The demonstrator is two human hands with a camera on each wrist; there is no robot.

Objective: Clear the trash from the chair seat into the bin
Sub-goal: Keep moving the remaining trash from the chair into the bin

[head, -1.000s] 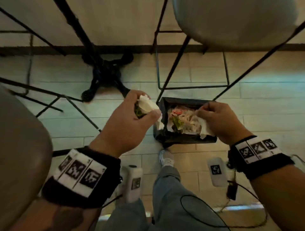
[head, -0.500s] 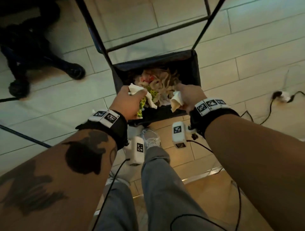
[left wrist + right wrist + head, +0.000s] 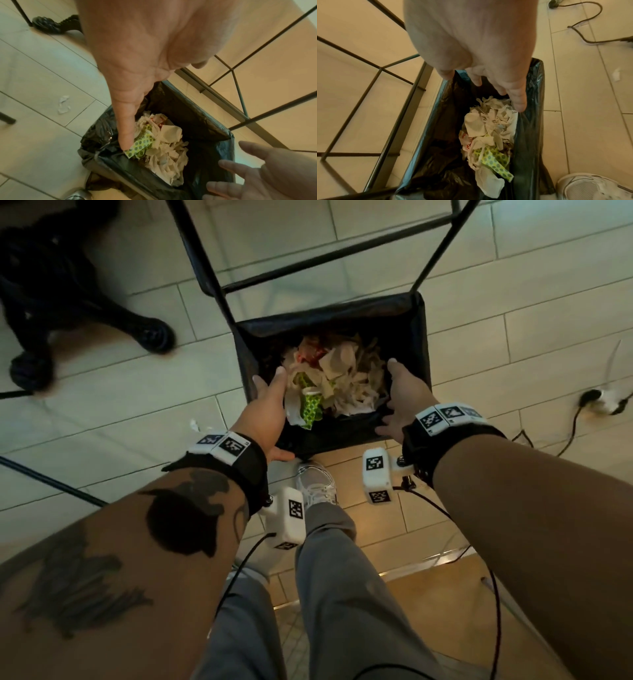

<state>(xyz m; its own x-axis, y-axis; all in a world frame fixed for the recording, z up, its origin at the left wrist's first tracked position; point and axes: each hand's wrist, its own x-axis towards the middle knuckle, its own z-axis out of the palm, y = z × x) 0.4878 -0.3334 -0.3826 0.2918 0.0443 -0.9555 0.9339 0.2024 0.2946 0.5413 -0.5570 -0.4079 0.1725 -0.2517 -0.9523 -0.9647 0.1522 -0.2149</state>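
A black-lined bin stands on the tile floor, holding crumpled white paper and a green dotted wrapper. My left hand hangs over the bin's left side with straight fingers and nothing in it. My right hand is over the right side, fingers spread and empty. In the left wrist view the left hand points down at the dotted wrapper inside the bin. In the right wrist view the right hand hangs above the white paper in the bin.
A black metal chair frame stands right behind the bin. A dark table base is at the left. A small white scrap lies on the floor left of the bin. A cable and plug lie to the right. My shoe is near the bin.
Both hands were holding crumpled trash over the bin; now both have spread their fingers and the white paper and dotted wrapper lie inside the bin. The head camera has come closer.
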